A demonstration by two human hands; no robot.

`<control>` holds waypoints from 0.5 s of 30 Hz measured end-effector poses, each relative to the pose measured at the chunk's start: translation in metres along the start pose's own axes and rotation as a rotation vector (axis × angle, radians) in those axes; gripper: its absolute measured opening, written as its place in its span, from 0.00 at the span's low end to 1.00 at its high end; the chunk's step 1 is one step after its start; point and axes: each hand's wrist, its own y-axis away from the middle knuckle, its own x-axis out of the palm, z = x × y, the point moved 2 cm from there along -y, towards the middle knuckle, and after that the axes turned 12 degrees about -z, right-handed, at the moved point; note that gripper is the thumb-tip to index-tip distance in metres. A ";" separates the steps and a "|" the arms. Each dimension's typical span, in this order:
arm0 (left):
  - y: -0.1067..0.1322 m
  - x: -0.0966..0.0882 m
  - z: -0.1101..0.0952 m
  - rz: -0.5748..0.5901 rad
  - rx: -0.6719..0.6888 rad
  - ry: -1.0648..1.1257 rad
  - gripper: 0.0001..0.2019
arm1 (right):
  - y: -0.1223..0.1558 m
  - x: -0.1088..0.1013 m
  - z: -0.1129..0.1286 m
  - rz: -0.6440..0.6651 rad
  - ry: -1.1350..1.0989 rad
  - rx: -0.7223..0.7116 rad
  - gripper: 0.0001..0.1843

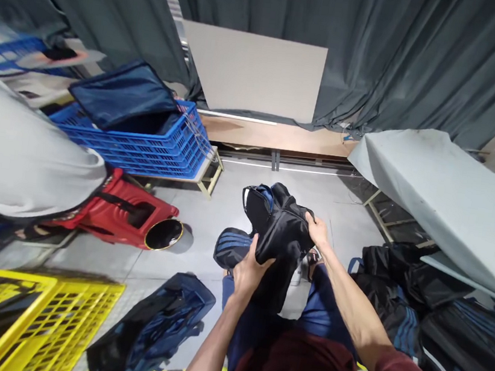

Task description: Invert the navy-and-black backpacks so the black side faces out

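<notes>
I hold a black bag with blue trim (277, 226) up over my lap with both hands. My left hand (249, 271) is closed on its lower left edge, thumb on top. My right hand (317, 230) grips its upper right side, fingers wrapped into the fabric. A dark blue striped piece of the bag (232, 249) hangs below on the left. My blue trousers and dark red shirt fill the bottom of the view.
A dark blue bag (151, 325) lies on the floor by my left knee. A yellow crate (43, 311) stands at lower left, a blue crate (157, 143) behind it, a red bag (120, 214) between. A pile of black bags (432, 307) lies right. A person in grey (13, 161) stands left.
</notes>
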 end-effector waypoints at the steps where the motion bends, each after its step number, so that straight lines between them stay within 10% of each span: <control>1: 0.001 -0.001 0.001 -0.003 -0.001 0.015 0.51 | 0.001 -0.003 -0.002 0.002 -0.007 0.018 0.34; 9: 0.007 -0.004 0.007 -0.032 -0.014 0.136 0.48 | 0.012 -0.019 0.015 -0.110 -0.172 -0.028 0.35; 15: 0.009 -0.034 0.004 -0.166 -0.045 0.097 0.50 | 0.025 -0.060 0.099 -0.168 -0.343 -0.098 0.34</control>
